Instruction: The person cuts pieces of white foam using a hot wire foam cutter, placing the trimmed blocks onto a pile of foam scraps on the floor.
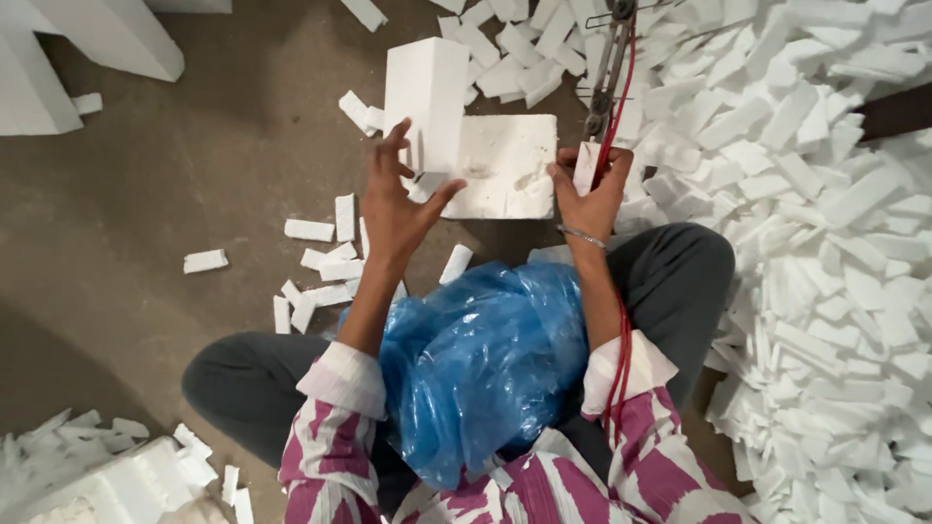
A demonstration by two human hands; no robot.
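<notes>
My left hand (393,199) grips the lower end of a tall white foam block (425,92), fingers spread around it. That block stands against a flat white foam slab (510,165) lying on the floor. At the slab's right edge my right hand (589,194) is closed on a small white foam piece (585,165). The hand is just below a metal cutter frame with a red wire (610,68). A thin bracelet circles my right wrist. A crumpled blue plastic sheet (476,359) lies on my lap between my arms.
A large heap of cut white foam strips (815,223) fills the right side. Several loose strips (320,262) lie on the brown floor at left. Big foam blocks (58,58) stand at upper left, more foam (116,475) at lower left.
</notes>
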